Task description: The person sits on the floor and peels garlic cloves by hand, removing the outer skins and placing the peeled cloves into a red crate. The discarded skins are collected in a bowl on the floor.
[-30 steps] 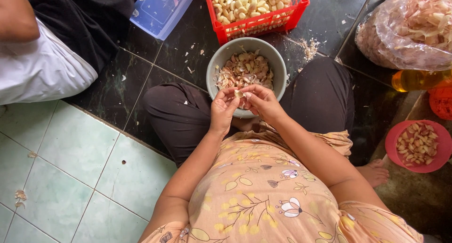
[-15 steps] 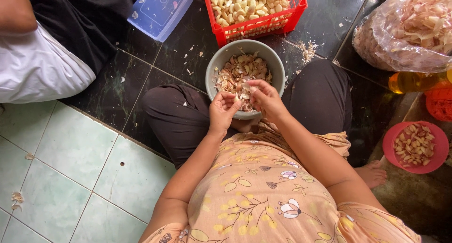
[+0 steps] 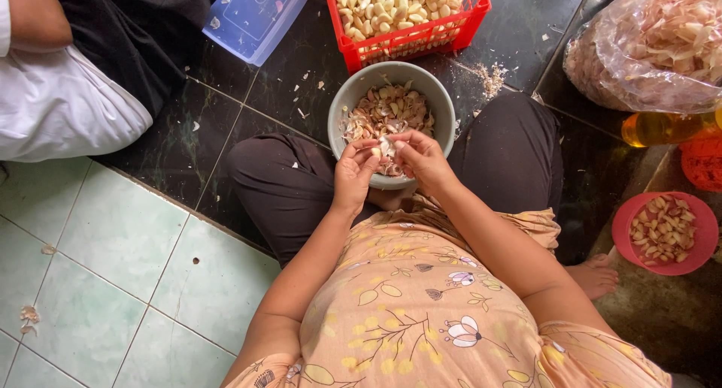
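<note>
A grey bowl [image 3: 353, 95] of garlic cloves and loose skins rests between my crossed legs on the floor. Over its near rim, my left hand [image 3: 353, 176] and my right hand [image 3: 421, 159] meet on one garlic clove [image 3: 383, 147]. The fingertips of both hands pinch the clove, and pale skin sticks out from it. Beyond the bowl stands a red plastic basket [image 3: 410, 38] filled with peeled cloves.
A clear bag of garlic skins [image 3: 654, 46] lies at the upper right, with a bottle of yellow oil [image 3: 662, 128] below it. A pink bowl of cloves [image 3: 665, 234] sits at right. Another person in black and white sits at upper left beside a blue lid [image 3: 256, 12].
Both hands have stayed over the bowl's near rim, their fingers shifting slightly on the clove. The view has tilted a little.
</note>
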